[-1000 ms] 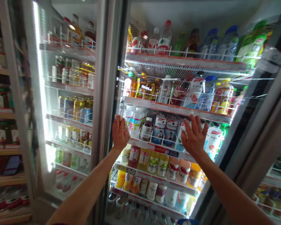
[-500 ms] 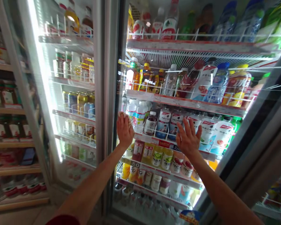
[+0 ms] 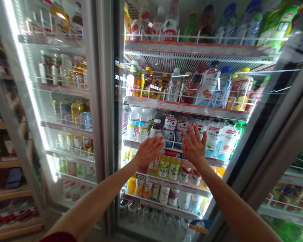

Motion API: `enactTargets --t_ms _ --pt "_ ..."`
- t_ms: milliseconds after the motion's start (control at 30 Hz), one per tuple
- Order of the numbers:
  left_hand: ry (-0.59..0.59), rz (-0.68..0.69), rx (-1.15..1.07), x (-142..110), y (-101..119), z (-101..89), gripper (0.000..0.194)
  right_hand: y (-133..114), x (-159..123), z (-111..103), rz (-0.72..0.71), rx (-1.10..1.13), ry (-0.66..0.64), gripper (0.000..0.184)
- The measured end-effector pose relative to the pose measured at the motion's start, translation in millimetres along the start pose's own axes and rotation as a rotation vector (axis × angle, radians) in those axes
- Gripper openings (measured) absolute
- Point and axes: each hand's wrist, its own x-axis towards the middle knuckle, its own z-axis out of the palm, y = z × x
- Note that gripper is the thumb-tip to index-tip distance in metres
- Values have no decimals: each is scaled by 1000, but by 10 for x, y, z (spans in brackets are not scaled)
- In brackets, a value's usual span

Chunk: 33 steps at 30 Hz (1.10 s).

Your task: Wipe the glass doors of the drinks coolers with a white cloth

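Note:
My left hand [image 3: 149, 150] is pressed toward the glass door [image 3: 156, 210] of a drinks fridge, fingers together and slanting right. Under its fingertips shows a small edge of a white cloth [image 3: 161, 140]; the rest is covered by the hand. To the right, my right hand [image 3: 195, 146] lies spread against the same glass with nothing in it. Behind the glass, between the hands, stand white-and-blue bottles [image 3: 170, 130] and a dark bottle with a white cap [image 3: 157, 127]. Lower down, a row of bottles with green fruit labels [image 3: 164, 167] shows below the hands.
A metal door frame [image 3: 104, 101] runs upright on the left, with another lit fridge section [image 3: 65, 124] beyond it. Wooden shelves [image 3: 5, 164] with jars stand at far left. At right is a dark slanted door edge [image 3: 255, 144]. A blue sticker [image 3: 201, 226] is low on the glass.
My left hand has swept right and slightly down across the glass with the white cloth, closer to my right hand. My right hand stays spread on the glass. The view has shifted a little right.

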Motion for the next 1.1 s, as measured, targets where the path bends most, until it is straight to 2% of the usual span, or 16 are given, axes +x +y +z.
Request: enactTargets --t_ms 67,100,200,267,300,433,467,500,633,667,700,867,933,967,1067,1100 --pt "-54 182 -33 119 61 12 53 13 -2 -14 -20 14 0 48" --pt "-26 140 -30 198 47 14 53 36 -5 -30 -35 24 -4 50" --pt "185 -392 45 460 -57 27 55 197 -28 -112 -2 31 -2 53" --pt "247 -566 72 575 -38 46 56 366 -60 -179 92 6 25 55" --pt "218 -497 67 601 16 57 56 454 -80 -210 134 -12 39 56" --pt "-11 220 14 637 263 77 55 680 -171 -290 147 -51 31 56" --pt "-17 281 8 676 271 76 56 698 -194 -301 142 -56 23 56" --pt "9 251 5 736 253 75 56 708 -216 -311 141 -58 18 57" --pt "227 -368 25 1045 205 130 62 762 -298 -365 187 -73 25 57" --pt "231 -409 20 1085 267 160 62 793 -316 -388 202 -81 32 57" --pt "206 -345 9 1097 364 192 62 831 -332 -415 215 -92 39 57" --pt "-88 473 -49 1039 851 280 50 1081 -376 -575 226 -130 58 55" --pt "-117 537 -47 1148 824 276 49 1197 -376 -624 233 -129 72 53" --pt "-83 457 -37 1236 776 273 51 1256 -372 -641 242 -126 79 53" --pt "101 -97 32 1507 694 280 57 1419 -346 -668 273 -107 103 53" --pt "138 -210 48 1564 721 287 59 1465 -335 -671 270 -97 107 53"
